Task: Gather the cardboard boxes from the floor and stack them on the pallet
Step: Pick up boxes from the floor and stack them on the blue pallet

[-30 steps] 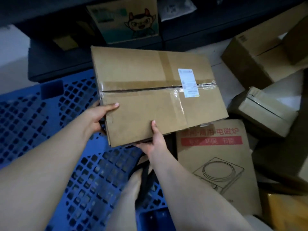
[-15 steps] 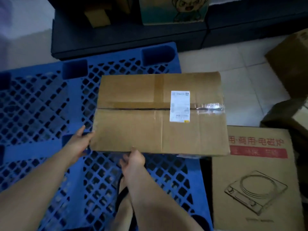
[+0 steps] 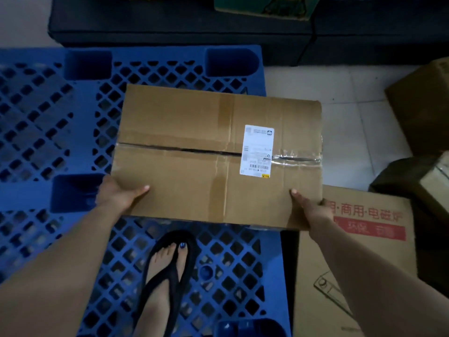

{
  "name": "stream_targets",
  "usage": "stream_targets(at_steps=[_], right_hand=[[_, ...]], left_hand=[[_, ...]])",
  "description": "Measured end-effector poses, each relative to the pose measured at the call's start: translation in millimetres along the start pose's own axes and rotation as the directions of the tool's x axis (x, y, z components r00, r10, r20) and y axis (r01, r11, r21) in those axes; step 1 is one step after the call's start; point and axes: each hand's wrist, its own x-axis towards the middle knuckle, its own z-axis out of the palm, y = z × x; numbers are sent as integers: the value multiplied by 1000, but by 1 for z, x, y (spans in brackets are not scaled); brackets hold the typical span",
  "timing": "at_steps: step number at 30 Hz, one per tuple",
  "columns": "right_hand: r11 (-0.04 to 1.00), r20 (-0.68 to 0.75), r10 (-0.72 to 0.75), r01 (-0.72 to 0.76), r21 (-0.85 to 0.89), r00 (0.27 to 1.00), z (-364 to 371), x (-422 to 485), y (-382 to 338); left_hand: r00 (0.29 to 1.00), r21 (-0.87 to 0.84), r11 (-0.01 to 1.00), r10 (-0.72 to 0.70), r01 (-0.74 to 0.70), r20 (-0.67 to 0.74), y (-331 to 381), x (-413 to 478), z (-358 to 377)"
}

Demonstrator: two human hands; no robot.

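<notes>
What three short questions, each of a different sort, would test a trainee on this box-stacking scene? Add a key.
1. True or false: both hands grip the box at its near corners.
2. Multiple choice: the white label sits (A) across the taped seam, right of centre, (B) at the far left corner, (C) on a side face.
3. Short answer: what stands on the pallet just below the box?

Key
1. True: the left hand holds the near left corner and the right hand the near right.
2. A.
3. A foot in a black sandal.
</notes>
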Motion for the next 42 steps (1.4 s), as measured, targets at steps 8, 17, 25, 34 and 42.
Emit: stream_targets(at_steps=[8, 17, 25, 34, 42], right_hand=[[989, 110, -109, 97, 109, 988, 10, 6, -12], [922, 19, -365, 359, 141, 931, 121, -2, -151], [917, -103, -316, 331, 224, 943, 167, 9, -217], [994, -12, -92, 92, 52, 996, 167, -15, -234], [997, 453, 26, 9, -75, 891, 136, -98, -212]], left_hand=[[981, 36, 987, -151, 156, -121, -8, 8, 5], [993, 225, 974, 2, 25, -119, 68, 86, -41], [998, 324, 944, 65, -59, -9, 139, 135, -63], [999, 478, 878, 44, -27, -23, 147, 136, -68], [938, 424, 838, 290, -345, 189, 192, 30, -56]])
